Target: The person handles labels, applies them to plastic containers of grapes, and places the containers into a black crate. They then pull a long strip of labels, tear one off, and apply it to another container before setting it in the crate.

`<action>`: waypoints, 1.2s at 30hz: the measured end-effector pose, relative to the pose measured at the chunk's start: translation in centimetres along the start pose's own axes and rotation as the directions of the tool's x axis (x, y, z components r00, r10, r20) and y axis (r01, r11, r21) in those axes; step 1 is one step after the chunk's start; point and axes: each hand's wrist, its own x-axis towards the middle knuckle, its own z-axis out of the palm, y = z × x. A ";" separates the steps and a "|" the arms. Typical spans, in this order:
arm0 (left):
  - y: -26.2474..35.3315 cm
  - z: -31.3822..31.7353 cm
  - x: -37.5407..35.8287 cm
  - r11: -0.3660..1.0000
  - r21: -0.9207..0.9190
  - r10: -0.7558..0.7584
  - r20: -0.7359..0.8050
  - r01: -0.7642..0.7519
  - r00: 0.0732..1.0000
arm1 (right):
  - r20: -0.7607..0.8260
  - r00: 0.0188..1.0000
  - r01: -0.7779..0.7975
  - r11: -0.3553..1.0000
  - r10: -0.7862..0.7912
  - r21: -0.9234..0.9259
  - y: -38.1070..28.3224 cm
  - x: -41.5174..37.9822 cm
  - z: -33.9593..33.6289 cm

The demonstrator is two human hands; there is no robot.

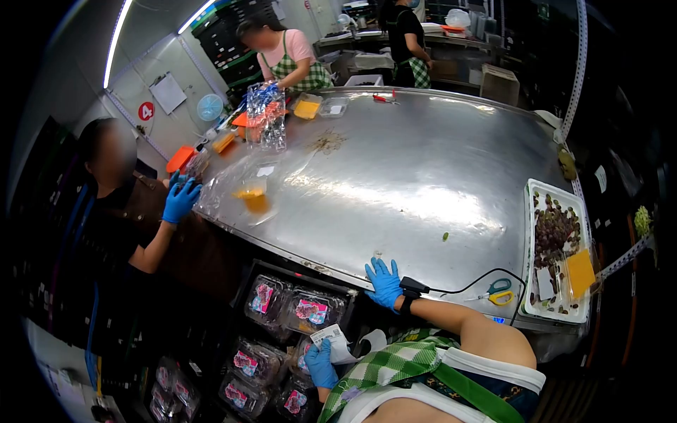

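Resting flat and spread on the steel table (395,183), the right hand (384,282) holds nothing; the left hand (321,363) pinches a label sheet (337,344).

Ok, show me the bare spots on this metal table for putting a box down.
The widest bare stretch of the table runs from the grape tray leftwards to the plastic bags. The near edge between the right hand and the scissors is narrower, crossed by a cable. The far left corner is crowded.

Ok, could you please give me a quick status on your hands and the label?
Left hand pinching white label slip over clamshell boxes. Right hand open, flat on steel table edge. Scissors off to the right, clear.
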 end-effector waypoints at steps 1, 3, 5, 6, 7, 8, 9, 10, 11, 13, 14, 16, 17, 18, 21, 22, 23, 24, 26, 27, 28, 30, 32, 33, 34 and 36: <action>-0.2 -0.1 0.2 1.000 0.003 -0.002 0.012 0.002 1.000 | -0.005 1.000 -0.002 1.000 0.002 0.000 0.0 0.0 0.0; -0.5 0.0 0.5 1.000 0.000 -0.011 0.038 0.011 0.999 | -0.016 1.000 -0.004 1.000 0.004 0.000 0.0 -0.1 0.1; -0.7 0.1 0.8 1.000 -0.011 -0.026 0.063 0.026 0.998 | -0.020 1.000 -0.011 1.000 0.011 -0.002 0.1 0.0 0.3; -0.9 0.1 1.0 0.999 -0.016 -0.035 0.072 0.036 0.997 | -0.023 1.000 -0.011 1.000 0.011 -0.001 0.1 -0.1 0.4; -1.0 0.1 1.1 0.999 -0.022 -0.043 0.080 0.045 0.996 | -0.024 1.000 -0.010 1.000 0.010 0.001 0.1 -0.1 0.5; -1.1 0.1 1.2 0.998 -0.027 -0.052 0.085 0.054 0.995 | -0.022 1.000 -0.012 1.000 0.013 0.003 0.1 -0.2 0.5; -1.0 0.2 1.1 0.998 -0.025 -0.059 0.088 0.061 0.994 | -0.019 1.000 -0.013 1.000 0.013 0.005 0.1 -0.2 0.4; -0.7 0.4 1.1 0.997 -0.023 -0.065 0.090 0.067 0.994 | -0.017 1.000 -0.013 1.000 0.013 0.006 0.1 -0.1 0.3; -0.6 0.5 1.1 0.997 -0.023 -0.071 0.092 0.073 0.993 | -0.012 1.000 -0.018 1.000 0.018 0.005 0.1 -0.1 0.2; -0.6 0.5 1.2 0.997 -0.017 -0.078 0.102 0.080 0.992 | -0.001 1.000 -0.025 1.000 0.025 0.005 0.0 -0.1 0.1; -0.7 0.5 1.3 0.996 -0.013 -0.082 0.107 0.084 0.991 | -0.005 1.000 -0.025 1.000 0.025 0.002 0.0 -0.1 0.1; -0.6 0.6 1.4 0.995 -0.015 -0.098 0.112 0.100 0.989 | -0.010 1.000 -0.025 1.000 0.025 -0.002 0.0 -0.1 0.3; -0.6 0.5 1.4 0.994 -0.016 -0.106 0.114 0.109 0.988 | -0.006 1.000 -0.026 1.000 0.026 -0.010 0.0 -0.1 0.3; -0.8 0.3 1.5 0.996 0.002 -0.094 0.116 0.094 0.989 | -0.003 1.000 -0.027 0.999 0.027 -0.018 0.0 0.0 0.4; -1.5 -0.2 1.9 0.998 0.028 -0.065 0.120 0.062 0.991 | -0.005 1.000 -0.025 0.999 0.025 -0.028 0.0 0.0 0.5; -1.5 -0.2 1.9 0.998 0.020 -0.062 0.119 0.060 0.991 | -0.007 1.000 -0.024 0.999 0.024 -0.029 0.0 0.0 0.5; -1.5 -0.2 1.9 0.998 0.011 -0.059 0.118 0.058 0.991 | -0.006 1.000 -0.027 0.999 0.027 -0.023 0.0 0.0 0.4; -1.6 -0.3 1.9 0.998 0.019 -0.063 0.123 0.061 0.990 | -0.004 1.000 -0.029 0.999 0.029 -0.018 0.0 0.0 0.3; -1.5 -0.5 2.0 0.997 0.031 -0.068 0.125 0.065 0.990 | -0.005 1.000 -0.031 0.999 0.031 -0.009 -0.1 0.0 0.1; -1.0 -0.2 1.6 0.998 0.023 -0.067 0.119 0.065 0.991 | -0.007 1.000 -0.027 1.000 0.027 -0.005 -0.1 0.0 0.1; -0.1 0.5 1.2 0.998 0.013 -0.065 0.109 0.064 0.992 | -0.007 1.000 -0.020 1.000 0.020 -0.001 -0.1 0.0 0.0; 0.5 0.8 0.9 0.998 0.006 -0.065 0.102 0.065 0.993 | -0.011 1.000 -0.008 1.000 0.008 -0.006 -0.2 0.0 -0.2; 0.3 0.6 1.1 0.998 0.015 -0.066 0.111 0.065 0.992 | -0.010 1.000 -0.003 1.000 0.003 -0.004 -0.3 0.0 -0.6; 0.3 0.5 1.1 0.998 0.013 -0.067 0.106 0.066 0.992 | -0.006 1.000 0.000 1.000 0.000 -0.008 -0.4 0.0 -0.5; 0.3 0.5 1.0 0.998 0.010 -0.068 0.106 0.068 0.992 | -0.004 1.000 0.001 1.000 -0.001 -0.014 -0.3 0.1 -0.5; 0.3 0.6 1.0 0.998 0.015 -0.070 0.103 0.069 0.992 | 0.002 1.000 -0.002 1.000 0.002 -0.024 -0.3 0.1 -0.5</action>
